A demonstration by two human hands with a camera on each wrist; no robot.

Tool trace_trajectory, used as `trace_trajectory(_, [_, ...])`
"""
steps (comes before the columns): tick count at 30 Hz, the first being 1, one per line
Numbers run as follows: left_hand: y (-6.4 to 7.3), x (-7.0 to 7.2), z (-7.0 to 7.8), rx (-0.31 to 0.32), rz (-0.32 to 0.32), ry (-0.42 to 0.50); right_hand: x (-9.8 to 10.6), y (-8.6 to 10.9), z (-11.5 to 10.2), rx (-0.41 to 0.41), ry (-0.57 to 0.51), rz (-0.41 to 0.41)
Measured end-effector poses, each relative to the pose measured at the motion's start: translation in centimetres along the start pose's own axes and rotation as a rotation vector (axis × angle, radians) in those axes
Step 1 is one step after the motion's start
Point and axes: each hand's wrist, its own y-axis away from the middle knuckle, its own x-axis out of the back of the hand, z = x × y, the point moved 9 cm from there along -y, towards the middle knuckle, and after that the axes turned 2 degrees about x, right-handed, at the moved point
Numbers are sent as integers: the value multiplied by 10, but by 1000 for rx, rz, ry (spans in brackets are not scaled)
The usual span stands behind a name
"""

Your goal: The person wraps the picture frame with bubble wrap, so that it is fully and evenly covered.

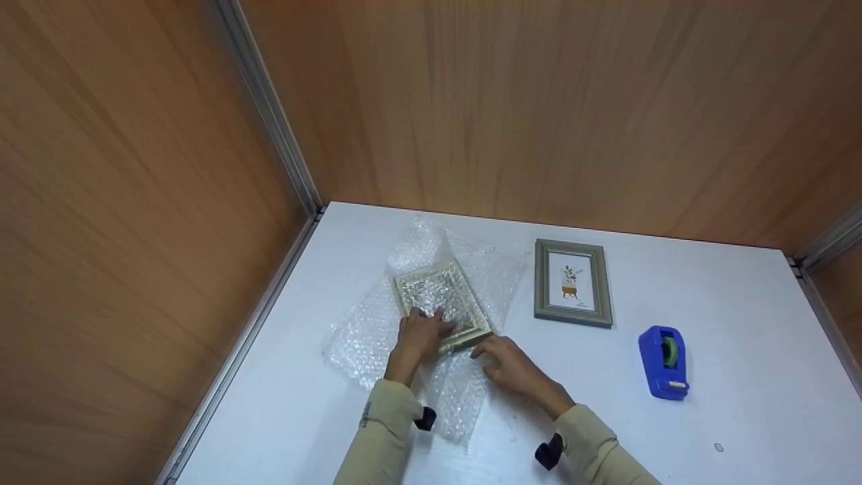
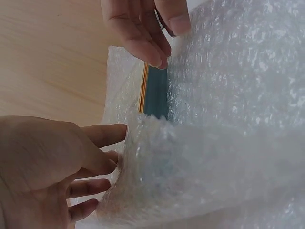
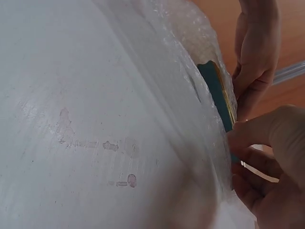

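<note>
Gold-edged picture frame (image 1: pixel 469 298) is laid askew on the white bench (image 1: pixel 741 323), left of centre, with bubble wrap (image 1: pixel 367 343) under it and over much of its face; wrap is spread out past it on the left, right and far sides and toward the person. Left hand (image 1: pixel 419 333) is placed at the near-left part of the frame, fingers parted and only slightly bent, touching the wrap's edge, nothing gripped. Right hand (image 1: pixel 513 364) is set at the near-right corner, fingers bent against the edge; whether frame or wrap is pinched cannot be told (fingertips partly hidden). A blue-green strip of the frame's side is left uncovered between the hands. To the right, a grey-green frame (image 1: pixel 573 283) with a plant print is seen face up, and nearer, a blue tape dispenser (image 1: pixel 662 364) with a green roll.
</note>
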Motion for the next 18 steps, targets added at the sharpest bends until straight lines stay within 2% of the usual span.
trace_trajectory(5, [-1, -2, -1, 5, -18, 20, -5, 7, -7, -1, 91, -113])
trace_trajectory(10, [0, -3, -2, 21, -42, 24, -8, 14, -11, 2, 116, -192])
trace_trajectory(14, [0, -2, -2, 25, -44, 27, -7, 17, -12, 15, 115, -204])
trace_trajectory(18, [1, -3, -3, 8, -54, 57, -4, 15, -13, 31, 99, -172])
